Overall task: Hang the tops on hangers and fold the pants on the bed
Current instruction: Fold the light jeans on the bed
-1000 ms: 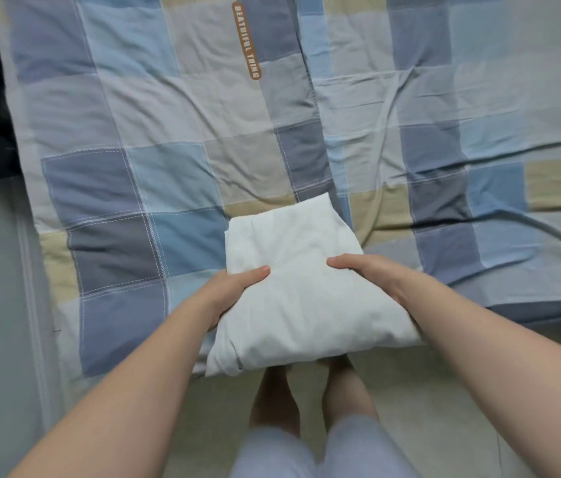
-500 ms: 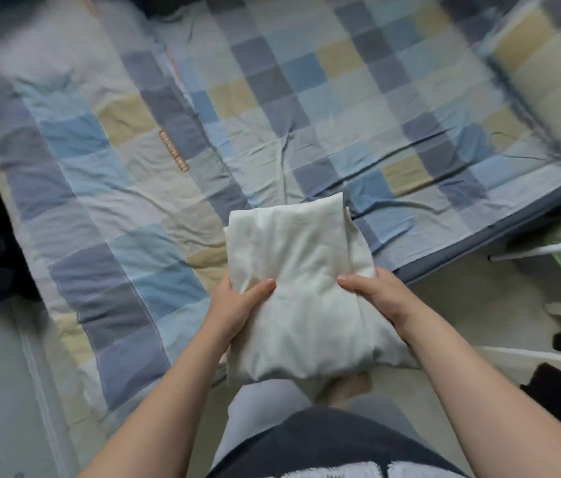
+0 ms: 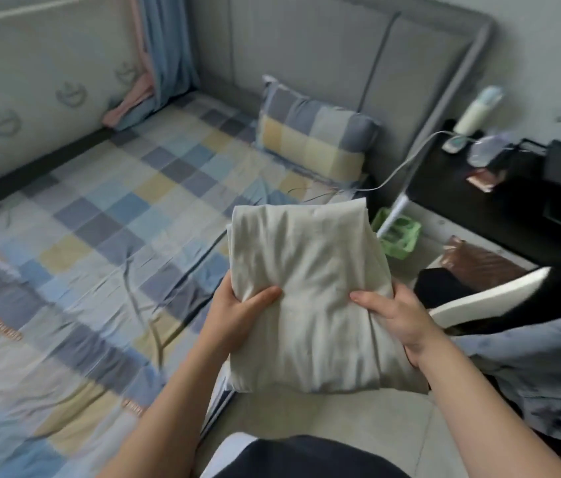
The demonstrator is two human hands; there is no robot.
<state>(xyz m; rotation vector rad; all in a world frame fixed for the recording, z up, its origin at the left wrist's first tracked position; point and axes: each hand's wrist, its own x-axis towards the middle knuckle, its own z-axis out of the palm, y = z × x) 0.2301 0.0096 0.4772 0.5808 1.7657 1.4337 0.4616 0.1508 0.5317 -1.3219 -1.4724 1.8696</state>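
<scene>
A folded cream-white garment, a thick rectangular bundle, hangs in the air between my two hands, off the bed's right edge. My left hand grips its left side, thumb on top and fingers underneath. My right hand grips its right side the same way. The bed, covered by a checked blue, grey and yellow sheet, stretches to the left and behind. A grey-blue garment lies in a heap at the right edge, with dark cloth above it.
A checked pillow leans on the grey headboard. A black nightstand with a bottle and small items stands at the right. A green basket, a white bar and a brown bag are on the floor beside the bed.
Both hands lifted the folded garment off the bed's edge and carried it right. The view swung from the foot of the bed toward the headboard and nightstand.
</scene>
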